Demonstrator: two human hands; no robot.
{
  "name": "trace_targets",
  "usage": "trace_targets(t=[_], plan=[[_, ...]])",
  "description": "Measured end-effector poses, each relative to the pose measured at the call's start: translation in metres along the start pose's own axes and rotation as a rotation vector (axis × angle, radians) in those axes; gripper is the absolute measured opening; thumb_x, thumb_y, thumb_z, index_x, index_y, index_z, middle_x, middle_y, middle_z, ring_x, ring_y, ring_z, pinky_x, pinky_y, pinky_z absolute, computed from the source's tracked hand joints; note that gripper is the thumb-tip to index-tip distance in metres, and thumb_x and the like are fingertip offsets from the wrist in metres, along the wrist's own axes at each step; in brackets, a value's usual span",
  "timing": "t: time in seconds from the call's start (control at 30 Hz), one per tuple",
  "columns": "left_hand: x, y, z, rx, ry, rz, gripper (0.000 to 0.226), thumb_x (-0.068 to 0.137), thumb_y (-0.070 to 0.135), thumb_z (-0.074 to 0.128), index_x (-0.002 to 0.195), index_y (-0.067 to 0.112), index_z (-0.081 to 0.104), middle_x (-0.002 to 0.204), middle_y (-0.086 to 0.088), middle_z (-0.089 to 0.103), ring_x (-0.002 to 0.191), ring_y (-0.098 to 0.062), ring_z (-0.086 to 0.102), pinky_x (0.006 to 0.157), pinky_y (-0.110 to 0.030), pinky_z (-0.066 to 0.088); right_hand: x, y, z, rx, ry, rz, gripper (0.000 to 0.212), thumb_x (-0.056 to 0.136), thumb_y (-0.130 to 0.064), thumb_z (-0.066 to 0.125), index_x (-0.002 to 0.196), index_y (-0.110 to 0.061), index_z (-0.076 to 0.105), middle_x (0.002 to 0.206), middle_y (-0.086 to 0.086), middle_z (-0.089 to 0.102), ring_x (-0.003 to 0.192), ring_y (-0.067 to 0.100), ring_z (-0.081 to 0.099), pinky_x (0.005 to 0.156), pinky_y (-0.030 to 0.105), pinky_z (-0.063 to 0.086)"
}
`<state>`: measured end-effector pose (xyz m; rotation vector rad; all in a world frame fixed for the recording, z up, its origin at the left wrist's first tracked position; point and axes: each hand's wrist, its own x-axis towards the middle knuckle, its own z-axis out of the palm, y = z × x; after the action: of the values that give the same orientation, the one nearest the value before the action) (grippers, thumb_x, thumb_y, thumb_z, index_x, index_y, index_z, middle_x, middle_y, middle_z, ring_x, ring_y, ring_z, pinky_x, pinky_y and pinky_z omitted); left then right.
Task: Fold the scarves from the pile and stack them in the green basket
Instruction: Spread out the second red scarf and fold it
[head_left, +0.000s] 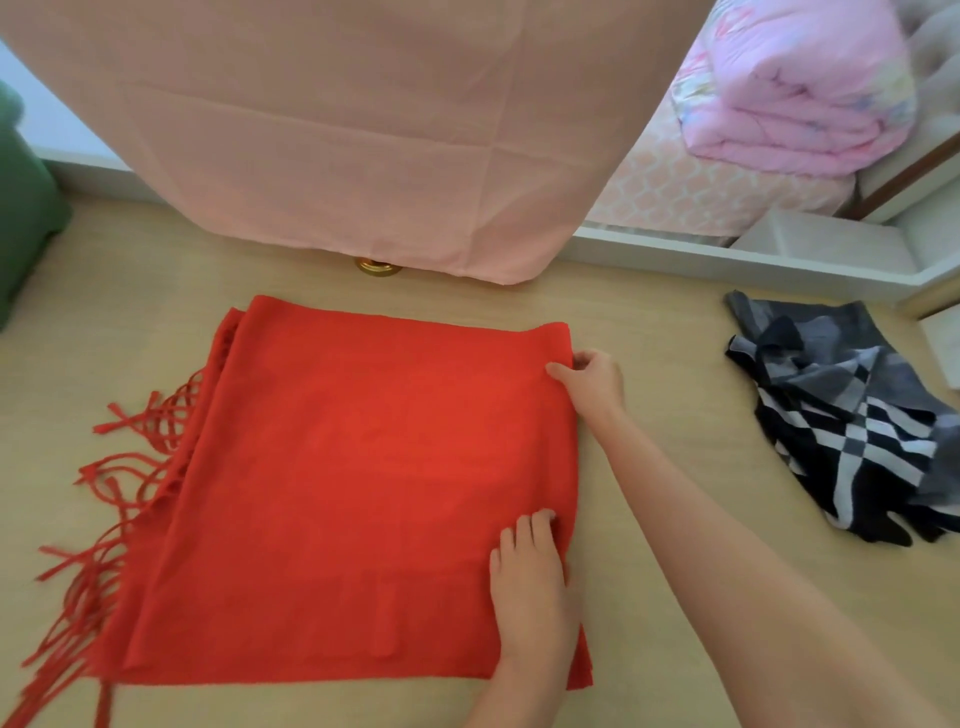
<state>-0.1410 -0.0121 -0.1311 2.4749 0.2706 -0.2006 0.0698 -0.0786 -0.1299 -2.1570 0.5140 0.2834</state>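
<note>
Scarf (363, 467) corner in right hand (592, 384)

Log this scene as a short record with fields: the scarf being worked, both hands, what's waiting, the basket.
scarf in work: red scarf, folded flat on the floor, fringe to the left
hands: right hand pinches its far right corner; left hand rests on its near right edge
waiting: checked scarf, crumpled, off to the right, untouched
basket: green basket, at the left edge of view, only partly seen
</note>
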Motion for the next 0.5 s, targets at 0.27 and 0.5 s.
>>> trace_targets(t=[0.27, 0.5], plan=[[-0.004, -0.066, -0.096, -0.564, 0.06, -0.18, 0.028, 0.085, 0.003, 0.061, 0.093, 0.03, 0.064, 0.084, 0.011, 0.066, 0.078, 0.002, 0.058, 0.076, -0.021, 0.046, -0.05, -0.071, 0.014, 0.245, -0.038, -0.243, 0.007, 0.086, -0.011, 0.064, 0.083, -0.014, 0.058, 0.075, 0.012, 0.058, 0.04, 0.004, 0.05, 0.034, 0.018, 0.035], [-0.02, -0.142, -0.196, -0.655, 0.201, -0.217, 0.031, 0.086, -0.001, 0.061, 0.088, 0.029, 0.067, 0.076, 0.01, 0.069, 0.068, 0.0, 0.062, 0.063, -0.009, 0.042, -0.094, -0.161, 0.107, 0.231, -0.1, -0.355, 0.011, 0.08, -0.025, 0.064, 0.073, -0.026, 0.055, 0.07, -0.004, 0.059, 0.071, 0.022, 0.064, 0.067, 0.044, 0.055]])
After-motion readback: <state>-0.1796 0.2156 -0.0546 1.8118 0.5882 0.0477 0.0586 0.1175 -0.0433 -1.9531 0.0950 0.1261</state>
